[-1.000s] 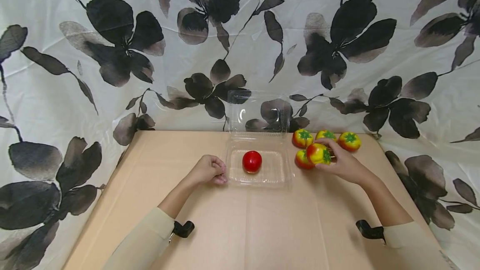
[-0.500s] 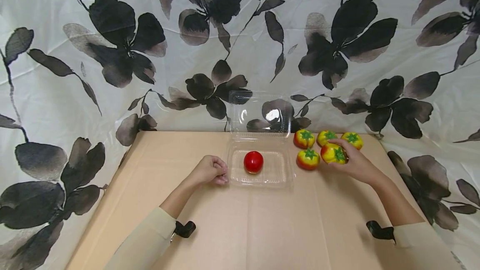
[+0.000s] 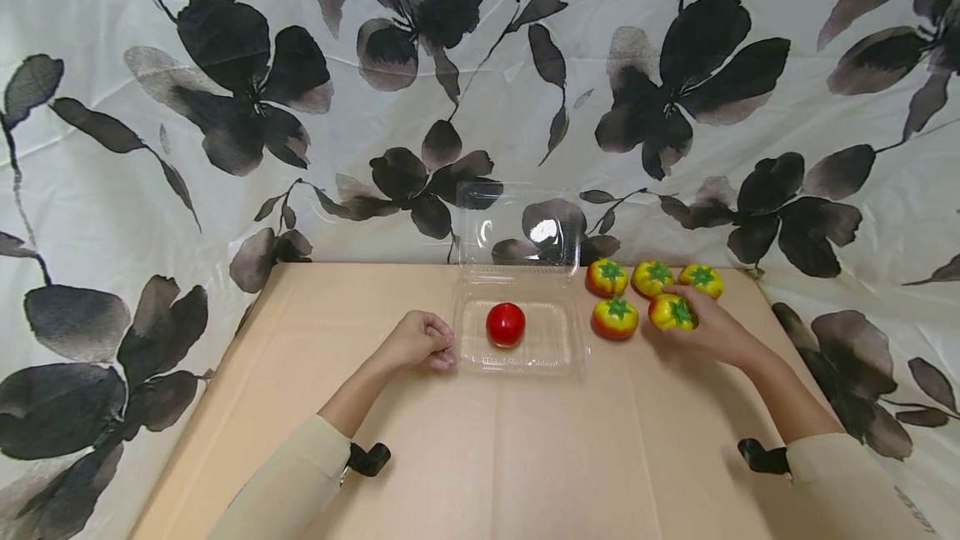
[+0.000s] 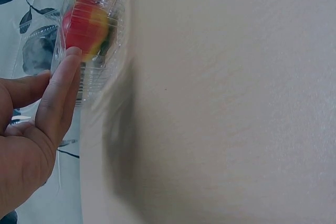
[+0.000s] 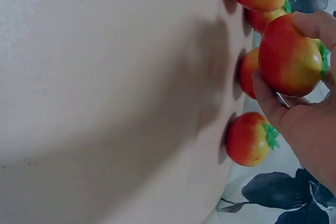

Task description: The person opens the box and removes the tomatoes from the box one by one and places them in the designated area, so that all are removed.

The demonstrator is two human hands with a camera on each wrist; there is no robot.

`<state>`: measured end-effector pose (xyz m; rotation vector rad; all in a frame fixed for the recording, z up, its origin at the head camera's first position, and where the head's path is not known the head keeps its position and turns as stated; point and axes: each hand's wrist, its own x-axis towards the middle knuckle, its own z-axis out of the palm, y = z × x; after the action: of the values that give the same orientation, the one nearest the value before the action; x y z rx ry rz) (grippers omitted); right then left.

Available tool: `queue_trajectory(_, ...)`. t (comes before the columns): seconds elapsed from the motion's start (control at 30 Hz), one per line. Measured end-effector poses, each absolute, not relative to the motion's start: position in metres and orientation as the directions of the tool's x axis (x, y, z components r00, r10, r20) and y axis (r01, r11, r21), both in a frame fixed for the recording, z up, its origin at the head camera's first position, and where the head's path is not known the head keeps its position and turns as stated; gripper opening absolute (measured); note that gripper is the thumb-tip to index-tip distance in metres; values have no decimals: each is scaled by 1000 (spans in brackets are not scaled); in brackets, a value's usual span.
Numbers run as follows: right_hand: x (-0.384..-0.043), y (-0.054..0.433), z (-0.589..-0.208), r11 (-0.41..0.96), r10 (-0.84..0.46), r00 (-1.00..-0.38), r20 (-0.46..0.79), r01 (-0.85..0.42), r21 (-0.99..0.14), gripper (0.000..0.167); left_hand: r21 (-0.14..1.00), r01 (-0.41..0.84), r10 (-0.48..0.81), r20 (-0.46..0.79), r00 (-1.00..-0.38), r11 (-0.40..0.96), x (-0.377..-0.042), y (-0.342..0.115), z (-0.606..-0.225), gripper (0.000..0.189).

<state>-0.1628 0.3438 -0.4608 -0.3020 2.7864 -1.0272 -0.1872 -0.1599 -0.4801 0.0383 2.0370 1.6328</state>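
Observation:
My right hand holds a red-and-yellow tomato with a green star-shaped top, thumb and fingers around its sides. In the right wrist view this tomato sits between thumb and fingers; whether it touches the table is unclear. Several similar tomatoes lie close by. A clear plastic container stands with its lid raised, and one tomato inside shows its red side. At the container's left edge is my left hand; in the left wrist view its thumb and forefinger look straight and apart beside the plastic wall.
The tan tabletop ends just behind the tomatoes and the container. Behind it hangs a white cloth with dark flowers, which also shows at both sides. A black wrist device sits on the right forearm, another on the left.
My right hand has carried its tomato to the right and slightly lower, away from the front-left tomato, which now shows fully. The left hand, the container and the tomato inside stay in place.

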Motion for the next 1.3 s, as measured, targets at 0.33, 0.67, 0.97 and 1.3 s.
queue_trajectory(0.33,-164,347,-481,772,-196,-974,-110,-84,-630,76,917,-290,333,-373,-866,275,-186,-161,-483,6)
queue_trajectory(0.67,-160,346,-486,787,-75,-972,-221,79,-613,84,921,-288,339,-368,-866,263,-187,-162,-484,8)
queue_trajectory(0.97,-160,349,-486,817,-65,-974,-217,73,-572,79,926,-267,360,-353,-864,266,-189,-162,-486,8)
queue_trajectory(1.3,-163,348,-489,828,-47,-974,-220,85,-555,83,925,-263,359,-352,-864,274,-188,-162,-484,7)
